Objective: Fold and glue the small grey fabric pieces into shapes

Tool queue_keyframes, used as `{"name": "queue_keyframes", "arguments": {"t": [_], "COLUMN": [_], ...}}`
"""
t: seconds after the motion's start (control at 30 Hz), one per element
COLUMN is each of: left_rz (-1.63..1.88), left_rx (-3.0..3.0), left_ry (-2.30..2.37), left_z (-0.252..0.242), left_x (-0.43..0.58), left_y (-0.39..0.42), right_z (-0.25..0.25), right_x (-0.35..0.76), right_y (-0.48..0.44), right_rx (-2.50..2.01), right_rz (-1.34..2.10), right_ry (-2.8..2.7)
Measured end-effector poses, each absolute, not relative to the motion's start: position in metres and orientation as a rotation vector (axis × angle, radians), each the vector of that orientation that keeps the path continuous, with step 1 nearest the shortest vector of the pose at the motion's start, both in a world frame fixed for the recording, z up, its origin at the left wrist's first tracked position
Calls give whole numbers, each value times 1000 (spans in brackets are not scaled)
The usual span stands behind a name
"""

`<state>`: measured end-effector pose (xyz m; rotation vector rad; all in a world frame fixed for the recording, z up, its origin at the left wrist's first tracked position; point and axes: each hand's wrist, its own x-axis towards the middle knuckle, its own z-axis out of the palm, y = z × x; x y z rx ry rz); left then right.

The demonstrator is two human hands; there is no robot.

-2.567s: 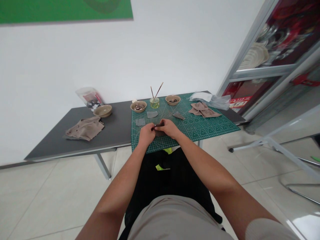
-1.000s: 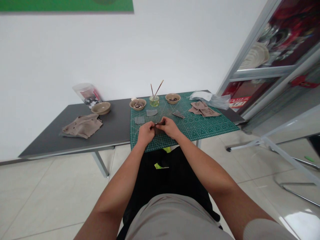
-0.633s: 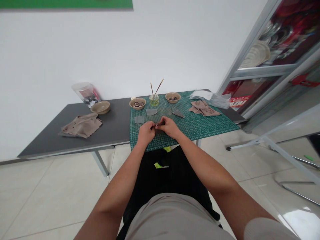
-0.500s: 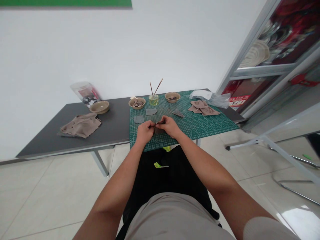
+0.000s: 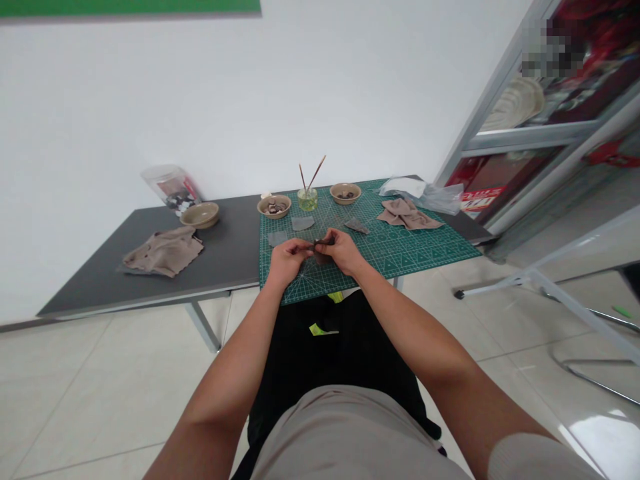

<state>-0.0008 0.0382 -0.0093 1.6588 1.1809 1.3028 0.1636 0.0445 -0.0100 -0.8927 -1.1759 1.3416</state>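
My left hand point(image 5: 285, 258) and my right hand point(image 5: 339, 248) meet over the near part of the green cutting mat point(image 5: 415, 248). Both pinch a small dark piece of fabric point(image 5: 320, 253) between their fingertips, a little above the mat. Three small grey fabric pieces lie just beyond them: one point(image 5: 277, 237) to the left, one point(image 5: 302, 223) in the middle and a darker one point(image 5: 357, 226) to the right.
On the grey table point(image 5: 227, 257) stand a bowl of small bits point(image 5: 274, 206), a glass with two sticks point(image 5: 307, 198), another bowl point(image 5: 345, 193) and an empty bowl point(image 5: 200, 215). Beige cloths lie at left point(image 5: 164, 251) and right point(image 5: 407, 214). A plastic jar point(image 5: 171, 187) lies tipped.
Both hands have lifted slightly with the dark fabric piece and drawn closer together. The view has shifted a little.
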Motion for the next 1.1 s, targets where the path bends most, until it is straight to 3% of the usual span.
{"name": "queue_keyframes", "arguments": {"t": [0.47,1.1], "left_rz": [1306,1212], "left_rx": [1503,1967], "left_ry": [966,1358], "left_z": [-10,-11], "left_x": [-6,1], "left_y": [42,37], "right_z": [-15,-15], "right_x": [163,165], "right_y": [46,52], "right_rx": [-914,-1018], "right_rz": [1216,1183], "right_ry": [-1134,-1365]}}
